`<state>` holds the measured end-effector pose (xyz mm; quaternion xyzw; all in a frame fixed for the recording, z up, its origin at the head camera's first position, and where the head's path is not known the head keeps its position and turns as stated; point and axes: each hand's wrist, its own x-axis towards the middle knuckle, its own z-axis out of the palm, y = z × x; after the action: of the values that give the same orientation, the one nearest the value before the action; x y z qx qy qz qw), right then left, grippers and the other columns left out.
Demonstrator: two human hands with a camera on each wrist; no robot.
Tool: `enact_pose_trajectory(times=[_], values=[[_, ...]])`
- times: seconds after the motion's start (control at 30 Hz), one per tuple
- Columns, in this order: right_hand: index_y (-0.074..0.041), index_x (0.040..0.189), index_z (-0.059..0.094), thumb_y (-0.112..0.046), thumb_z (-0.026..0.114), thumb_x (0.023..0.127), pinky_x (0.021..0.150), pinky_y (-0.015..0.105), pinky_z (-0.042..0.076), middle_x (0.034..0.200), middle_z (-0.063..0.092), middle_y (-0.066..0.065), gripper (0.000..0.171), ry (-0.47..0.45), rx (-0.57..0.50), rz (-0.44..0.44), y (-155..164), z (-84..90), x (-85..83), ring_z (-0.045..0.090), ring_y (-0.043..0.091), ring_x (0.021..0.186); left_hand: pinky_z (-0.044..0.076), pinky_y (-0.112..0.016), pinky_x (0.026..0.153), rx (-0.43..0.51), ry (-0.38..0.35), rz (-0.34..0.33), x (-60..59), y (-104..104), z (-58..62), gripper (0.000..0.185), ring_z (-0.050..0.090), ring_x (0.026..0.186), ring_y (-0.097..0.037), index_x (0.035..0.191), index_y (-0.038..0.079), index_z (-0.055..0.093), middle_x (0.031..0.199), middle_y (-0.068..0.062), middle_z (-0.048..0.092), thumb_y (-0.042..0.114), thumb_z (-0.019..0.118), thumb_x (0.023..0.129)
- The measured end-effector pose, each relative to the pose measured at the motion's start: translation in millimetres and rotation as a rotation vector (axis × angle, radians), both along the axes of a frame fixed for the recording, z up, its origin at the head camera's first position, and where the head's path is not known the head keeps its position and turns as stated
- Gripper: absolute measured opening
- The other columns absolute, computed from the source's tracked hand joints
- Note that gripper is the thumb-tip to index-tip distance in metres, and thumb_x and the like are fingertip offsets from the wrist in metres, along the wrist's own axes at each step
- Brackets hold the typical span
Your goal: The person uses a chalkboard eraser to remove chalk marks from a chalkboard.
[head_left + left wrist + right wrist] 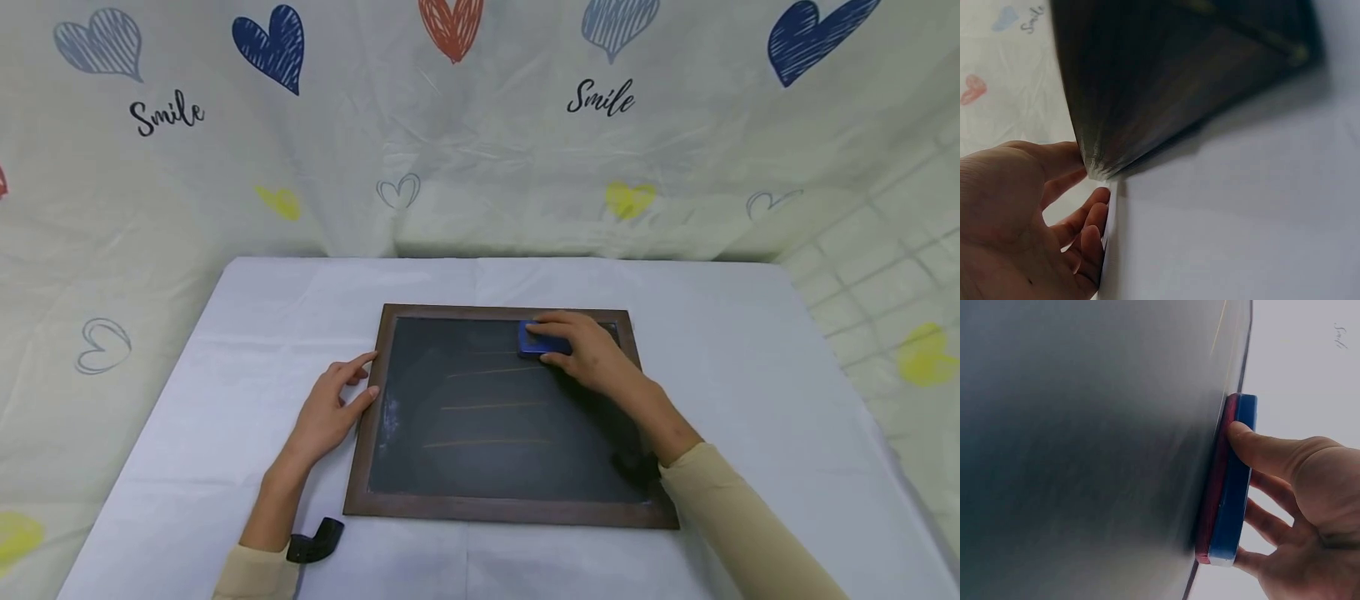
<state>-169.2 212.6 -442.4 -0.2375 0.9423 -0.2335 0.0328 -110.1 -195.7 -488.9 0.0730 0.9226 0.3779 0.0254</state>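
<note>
A wood-framed chalkboard (420, 392) lies flat on the white-covered table (750, 358), with three faint chalk lines across it. My right hand (581, 346) grips a blue eraser (534, 340) and presses it on the board's upper right part; in the right wrist view the eraser (1229, 481) shows a red felt side against the dark surface, thumb on its edge. My left hand (333, 408) rests with straight fingers against the board's left frame edge (1094, 159), the fingers (1088, 222) lying along the cloth beside it.
A curtain with hearts and the word "Smile" (600, 98) hangs behind and around the table. A black wrist strap piece (315, 540) sits by my left forearm. White cloth surrounds the board on all sides.
</note>
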Motion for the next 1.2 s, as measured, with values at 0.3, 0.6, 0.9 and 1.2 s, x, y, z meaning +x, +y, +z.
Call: enact_pose_trajectory(times=[0.3,0.6,0.9,1.2], values=[[-0.013,0.147,0.060,-0.017,0.077,0.095,0.118,0.061,0.038,0.157,0.052,0.015,0.055,-0.040,0.028,0.019,-21,1.5,-4.6,0.045,0.041,0.147,0.045,-0.037,0.084,0.006,0.000,0.000,-0.3,0,0.5,0.056,0.058,0.118,-0.034,0.155,0.016,0.051,0.127,-0.019,0.062,0.021,0.068,0.102],[-0.014,0.146,0.062,-0.017,0.077,0.095,0.118,0.059,0.038,0.154,0.055,0.014,0.054,-0.008,0.045,0.071,-48,-0.5,-9.4,0.048,0.040,0.146,0.045,-0.038,0.084,0.003,0.001,-0.001,0.4,0,1.1,0.056,0.058,0.118,-0.034,0.155,0.016,0.051,0.128,-0.019,0.062,0.021,0.068,0.102],[-0.016,0.147,0.061,-0.020,0.076,0.096,0.119,0.056,0.040,0.156,0.054,0.011,0.054,-0.035,0.076,0.108,-75,3.6,-15.4,0.048,0.037,0.147,0.044,-0.038,0.084,0.006,0.006,-0.001,-0.8,1,0.6,0.056,0.057,0.118,-0.034,0.155,0.014,0.051,0.128,-0.020,0.061,0.020,0.068,0.102],[-0.017,0.147,0.061,-0.020,0.077,0.096,0.120,0.054,0.039,0.155,0.055,0.010,0.054,-0.043,0.078,0.132,-94,3.2,-18.2,0.049,0.035,0.146,0.045,-0.038,0.084,-0.002,0.007,0.007,-0.2,1,0.5,0.056,0.057,0.118,-0.035,0.154,0.014,0.051,0.127,-0.020,0.062,0.021,0.068,0.101]])
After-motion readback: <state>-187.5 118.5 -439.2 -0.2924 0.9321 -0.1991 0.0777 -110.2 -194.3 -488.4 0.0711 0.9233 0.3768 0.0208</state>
